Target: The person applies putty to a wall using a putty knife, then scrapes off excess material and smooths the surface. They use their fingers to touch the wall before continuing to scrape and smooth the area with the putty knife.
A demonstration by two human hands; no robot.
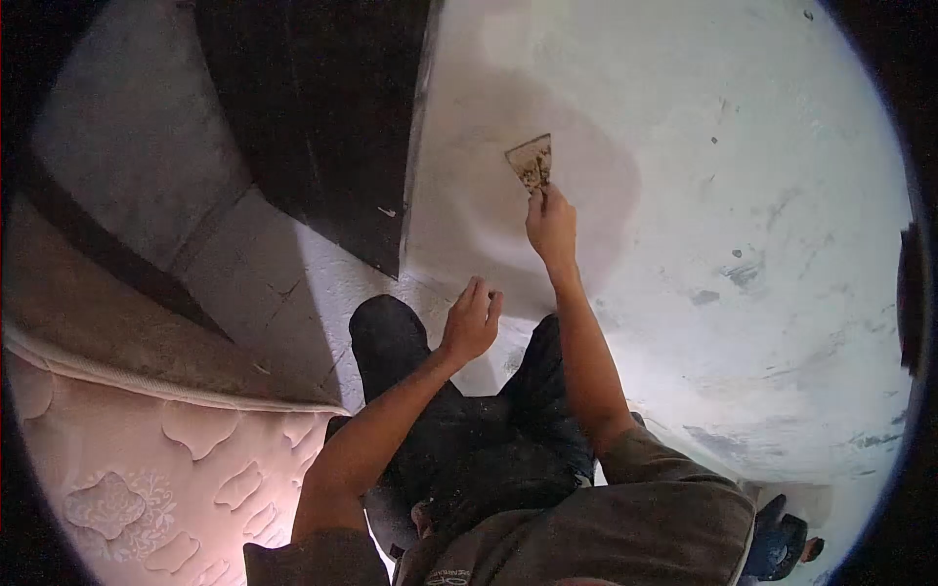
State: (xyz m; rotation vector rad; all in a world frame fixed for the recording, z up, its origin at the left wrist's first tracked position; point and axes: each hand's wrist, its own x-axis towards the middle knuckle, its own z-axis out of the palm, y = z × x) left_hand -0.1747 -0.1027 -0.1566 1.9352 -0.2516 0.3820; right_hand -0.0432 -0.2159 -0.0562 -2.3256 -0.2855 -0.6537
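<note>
My right hand (553,232) is closed around the handle of a putty knife (531,161). Its wide triangular blade is caked with brownish residue and points up, against or close to the pale wall (664,225); contact cannot be made out. Lower and to the left, my left hand (471,324) hangs over the gap between my knees with nothing in it. Its fingers are loosely bent, and the thumb stands apart from them.
A dark panel (322,117) stands beside the wall at upper left. A pink quilted mattress (195,459) lies at lower left, by pale floor tiles (254,264). Grey patches and small holes mark the wall. Dark items (777,542) sit at lower right.
</note>
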